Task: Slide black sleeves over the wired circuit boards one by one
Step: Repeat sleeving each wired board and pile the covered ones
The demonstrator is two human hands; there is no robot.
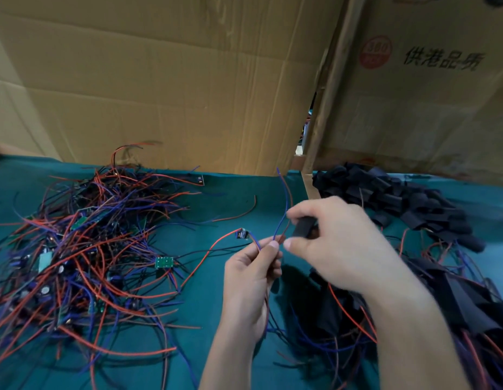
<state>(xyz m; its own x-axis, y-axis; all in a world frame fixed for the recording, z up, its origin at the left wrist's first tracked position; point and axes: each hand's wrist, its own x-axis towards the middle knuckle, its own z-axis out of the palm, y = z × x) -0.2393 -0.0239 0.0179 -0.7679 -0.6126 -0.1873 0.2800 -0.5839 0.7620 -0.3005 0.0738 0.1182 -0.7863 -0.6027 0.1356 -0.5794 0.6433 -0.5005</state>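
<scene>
My left hand (251, 273) pinches the board's wires (282, 209); my right hand (333, 243), just beside, pinches a black sleeve (302, 228).

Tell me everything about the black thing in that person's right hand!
It is a black sleeve, a short flat tube of dark, matte material that looks soft. The right hand pinches it between thumb and fingers, so much of it is hidden and blurred. It is held up above the green table cover, tilted, its lower end near the blue and red wires that the left hand holds up. Whether any wire is inside it yet cannot be told.
</scene>
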